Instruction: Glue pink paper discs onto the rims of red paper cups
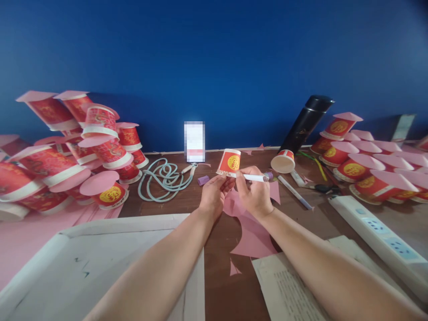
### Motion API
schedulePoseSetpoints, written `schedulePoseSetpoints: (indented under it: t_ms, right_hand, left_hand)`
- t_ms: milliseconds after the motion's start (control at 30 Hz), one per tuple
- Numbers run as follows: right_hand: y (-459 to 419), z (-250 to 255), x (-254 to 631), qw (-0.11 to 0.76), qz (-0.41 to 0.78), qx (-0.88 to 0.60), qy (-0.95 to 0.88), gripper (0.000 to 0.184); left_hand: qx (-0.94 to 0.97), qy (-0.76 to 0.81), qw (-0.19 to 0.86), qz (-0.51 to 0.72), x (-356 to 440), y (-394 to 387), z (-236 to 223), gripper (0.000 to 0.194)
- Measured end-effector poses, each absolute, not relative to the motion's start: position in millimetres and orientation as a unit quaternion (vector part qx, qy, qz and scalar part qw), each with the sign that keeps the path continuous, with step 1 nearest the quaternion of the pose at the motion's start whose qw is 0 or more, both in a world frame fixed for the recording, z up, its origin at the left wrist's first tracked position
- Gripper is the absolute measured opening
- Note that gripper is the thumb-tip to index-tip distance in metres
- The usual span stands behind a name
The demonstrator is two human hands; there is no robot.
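Observation:
My left hand grips a red paper cup by its white lower rim; a gold emblem faces me. Dark marks run along that rim. Between the fingers of my right hand is a white marker pen, its tip close to the cup's rim. Whether the tip touches the rim, I cannot tell. Pink paper offcuts lie on the table below both hands. A purple pen cap sits left of the cup.
Red cups topped with pink paper are stacked at left and right. A black flask, a loose cup, another pen, a power strip, a coiled cable and a phone surround the hands.

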State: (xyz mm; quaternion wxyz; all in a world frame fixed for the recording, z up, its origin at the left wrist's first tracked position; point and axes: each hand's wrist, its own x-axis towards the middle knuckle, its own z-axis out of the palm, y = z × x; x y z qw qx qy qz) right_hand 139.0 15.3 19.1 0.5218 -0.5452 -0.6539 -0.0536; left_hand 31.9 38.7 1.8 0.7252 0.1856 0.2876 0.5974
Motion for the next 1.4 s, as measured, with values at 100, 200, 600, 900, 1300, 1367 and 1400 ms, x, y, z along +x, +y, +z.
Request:
schedulePoseSetpoints:
  t_ms: [100,200,600,900,1300,1367,1400]
  right_hand:
    - [15.2,19.1,139.3,0.522,-0.052,-0.544,-0.655,0.013]
    - [15.1,19.2,139.2,0.524,-0.055,-0.545,-0.652,0.013]
    - [17.1,16.7,140.8,0.525,-0.068,-0.542,-0.653,0.016]
    - [15.3,20.1,140.0,0.519,-0.040,-0.554,-0.650,0.015]
    - [15.1,21.0,140.2,0.515,-0.027,-0.561,-0.647,0.015]
    - [14.9,21.0,139.8,0.517,-0.032,-0.557,-0.649,0.014]
    - [14.9,20.8,139.6,0.518,-0.034,-0.555,-0.650,0.014]
  left_hand:
    - [0.185,0.288,0.725,0.597,31.7,38.6,2.8,0.004]
    - [0.185,0.287,0.727,0.595,31.8,38.6,2.6,0.004]
    - [0.187,0.285,0.728,0.594,31.6,38.9,0.9,0.004]
    - [0.181,0.288,0.724,0.600,31.1,39.0,1.5,0.005]
    - [0.181,0.288,0.726,0.598,31.2,38.5,1.6,0.004]
    - [0.181,0.288,0.727,0.596,31.1,38.7,1.3,0.004]
    - [0.181,0.287,0.727,0.597,31.1,38.8,1.0,0.005]
